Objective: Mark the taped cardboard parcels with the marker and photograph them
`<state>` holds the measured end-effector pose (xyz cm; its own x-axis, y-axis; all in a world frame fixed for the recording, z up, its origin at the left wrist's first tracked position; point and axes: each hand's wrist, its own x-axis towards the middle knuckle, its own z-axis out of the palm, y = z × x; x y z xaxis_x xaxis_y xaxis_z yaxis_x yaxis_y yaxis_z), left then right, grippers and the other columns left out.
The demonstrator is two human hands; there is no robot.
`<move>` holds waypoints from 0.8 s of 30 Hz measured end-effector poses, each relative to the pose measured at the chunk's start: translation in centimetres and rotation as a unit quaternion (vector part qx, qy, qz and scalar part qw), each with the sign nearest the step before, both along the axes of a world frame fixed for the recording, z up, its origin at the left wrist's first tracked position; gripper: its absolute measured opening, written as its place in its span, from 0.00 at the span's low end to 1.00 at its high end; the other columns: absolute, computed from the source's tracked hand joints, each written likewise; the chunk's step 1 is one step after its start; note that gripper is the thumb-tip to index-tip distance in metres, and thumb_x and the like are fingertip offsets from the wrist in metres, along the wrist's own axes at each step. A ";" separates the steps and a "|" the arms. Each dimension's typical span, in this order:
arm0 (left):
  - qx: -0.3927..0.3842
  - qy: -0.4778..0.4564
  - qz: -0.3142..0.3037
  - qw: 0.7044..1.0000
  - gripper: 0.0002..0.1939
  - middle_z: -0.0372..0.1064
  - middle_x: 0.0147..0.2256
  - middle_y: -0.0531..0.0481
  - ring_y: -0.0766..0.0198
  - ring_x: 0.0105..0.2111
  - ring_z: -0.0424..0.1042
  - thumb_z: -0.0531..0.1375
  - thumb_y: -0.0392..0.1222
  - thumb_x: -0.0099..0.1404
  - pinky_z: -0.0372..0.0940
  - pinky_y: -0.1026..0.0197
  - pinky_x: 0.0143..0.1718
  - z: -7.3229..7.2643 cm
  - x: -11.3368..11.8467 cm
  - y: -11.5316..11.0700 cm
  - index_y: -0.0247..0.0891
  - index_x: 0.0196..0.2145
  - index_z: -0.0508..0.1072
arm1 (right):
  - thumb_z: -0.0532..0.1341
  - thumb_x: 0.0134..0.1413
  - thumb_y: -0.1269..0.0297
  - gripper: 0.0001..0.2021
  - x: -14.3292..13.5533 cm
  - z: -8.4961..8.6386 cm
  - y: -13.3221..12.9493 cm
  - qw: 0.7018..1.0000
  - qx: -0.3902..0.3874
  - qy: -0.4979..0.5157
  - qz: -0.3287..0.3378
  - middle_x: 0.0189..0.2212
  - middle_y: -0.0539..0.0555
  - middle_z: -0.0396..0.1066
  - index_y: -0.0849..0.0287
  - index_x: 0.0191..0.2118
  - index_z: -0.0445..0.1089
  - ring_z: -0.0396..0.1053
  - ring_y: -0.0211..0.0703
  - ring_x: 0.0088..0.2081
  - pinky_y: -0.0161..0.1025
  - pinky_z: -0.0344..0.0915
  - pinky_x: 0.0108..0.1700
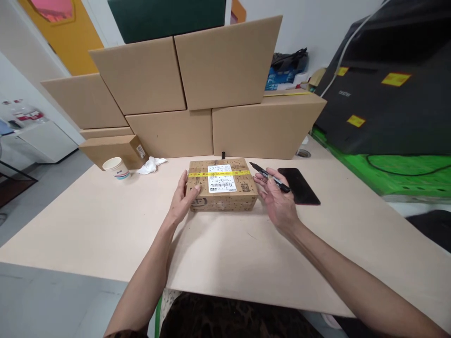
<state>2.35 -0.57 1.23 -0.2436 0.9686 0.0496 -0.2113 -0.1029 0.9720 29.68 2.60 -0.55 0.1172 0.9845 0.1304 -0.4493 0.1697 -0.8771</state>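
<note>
A small cardboard parcel (225, 202) with a white label and a yellow tape strip across its top rests on the pale table (105, 225). My left hand (183, 199) holds the parcel's left side, thumb on the top edge. At the parcel's right side is my right hand (278, 199), with a black marker (269, 177) held between thumb and fingers. The marker's dark tip points up and left, towards the parcel's back right corner. A small black cap (223, 155) shows just behind the parcel.
A dark tablet (299, 186) lies right of my right hand. Large cardboard boxes (253, 131) are stacked along the back. At the left stand a paper cup (116, 168), crumpled tissue (151, 165) and a flat brown box (112, 148).
</note>
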 end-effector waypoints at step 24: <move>0.488 0.489 0.105 0.716 0.43 0.44 0.74 0.43 0.41 0.74 0.45 0.60 0.72 0.64 0.39 0.30 0.73 -2.2 3.6 -2.9 0.54 0.70 0.57 | 0.69 0.48 0.36 0.29 -3.4 -1.0 0.4 0.993 0.000 -0.011 -0.119 0.39 0.53 0.79 0.53 0.48 0.72 0.77 0.48 0.45 0.53 0.69 0.56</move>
